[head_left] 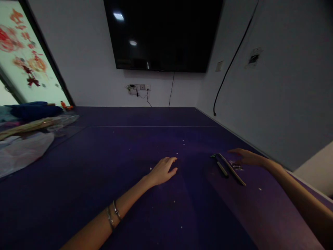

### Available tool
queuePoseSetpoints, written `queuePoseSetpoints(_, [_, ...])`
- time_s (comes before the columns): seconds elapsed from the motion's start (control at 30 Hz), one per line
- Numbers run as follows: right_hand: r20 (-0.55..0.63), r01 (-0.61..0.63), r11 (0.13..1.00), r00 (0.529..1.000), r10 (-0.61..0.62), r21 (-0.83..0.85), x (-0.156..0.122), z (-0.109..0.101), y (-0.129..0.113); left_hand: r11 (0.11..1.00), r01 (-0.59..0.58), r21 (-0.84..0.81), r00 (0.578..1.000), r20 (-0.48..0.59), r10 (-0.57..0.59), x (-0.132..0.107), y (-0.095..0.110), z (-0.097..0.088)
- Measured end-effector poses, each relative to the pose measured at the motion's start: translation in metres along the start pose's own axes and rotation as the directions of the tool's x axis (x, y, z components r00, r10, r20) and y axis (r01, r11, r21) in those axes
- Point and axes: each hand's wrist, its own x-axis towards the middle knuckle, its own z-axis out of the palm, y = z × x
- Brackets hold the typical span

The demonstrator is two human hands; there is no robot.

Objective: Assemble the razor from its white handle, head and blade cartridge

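Note:
My left hand (161, 171) is over the middle of the purple tabletop (130, 198), palm down, thumb apart from the fingers, holding nothing. Two bracelets (113, 214) circle that wrist. On the right, my right hand (246, 157) reaches over the table with fingers stretched out, nothing visible in it. Closest to it lies a small clear packet (237, 166) with dark contents. Beside the packet is a long, thin, tan stick-like piece (232, 170). Left of that lies a slim tool (222, 168) with an olive-green handle and a dark, bent head; its kind is unclear.
Clear plastic bags (26, 149), a dark blue cloth bundle (36, 110) and an orange item (66, 106) lie at the left. Small white scraps dot the table. A black cable (231, 62) hangs down the right wall, and a television (163, 34) hangs at the back.

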Motion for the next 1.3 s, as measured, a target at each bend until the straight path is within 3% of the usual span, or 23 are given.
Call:
queuePoseSetpoints(0.1, [0.108,0.057,0.998,0.992,-0.06,0.035,0.017,0.006,-0.024,0.998,0.063,0.027,0.997,-0.043,-0.061,-0.005,-0.021,-0.005])
queuePoseSetpoints(0.2, [0.104,0.134,0.99,0.985,-0.139,0.051,0.028,0.023,-0.06,0.99,0.126,0.058,0.987,-0.108,-0.119,-0.011,-0.047,-0.011])
queuePoseSetpoints(0.37, [0.088,0.34,0.935,0.933,-0.349,0.106,0.028,0.064,-0.118,0.97,0.218,0.105,0.966,-0.168,-0.199,-0.025,-0.084,-0.022])
queuePoseSetpoints(0.5, [0.036,0.413,0.901,0.907,-0.421,0.134,0.018,0.104,-0.144,0.955,0.254,0.152,0.958,-0.177,-0.226,-0.035,-0.1,-0.029])
queuePoseSetpoints(0.63, [-0.077,0.402,0.91,0.915,-0.396,0.102,0.008,0.139,-0.156,0.947,0.244,0.208,0.965,-0.146,-0.216,-0.042,-0.108,-0.032])
queuePoseSetpoints(0.73, [-0.14,0.386,0.921,0.916,-0.376,0.05,0.002,0.153,-0.159,0.94,0.233,0.25,0.972,-0.099,-0.214,-0.049,-0.113,-0.031])
queuePoseSetpoints(0.9, [-0.172,0.383,0.923,0.912,-0.373,0.027,-0.002,0.156,-0.161,0.931,0.215,0.295,0.976,-0.047,-0.211,-0.055,-0.117,-0.027])
queuePoseSetpoints(1.3, [-0.165,0.371,0.928,0.919,-0.359,0.045,-0.002,0.157,-0.16,0.919,0.227,0.323,0.973,-0.039,-0.227,-0.055,-0.114,-0.029])
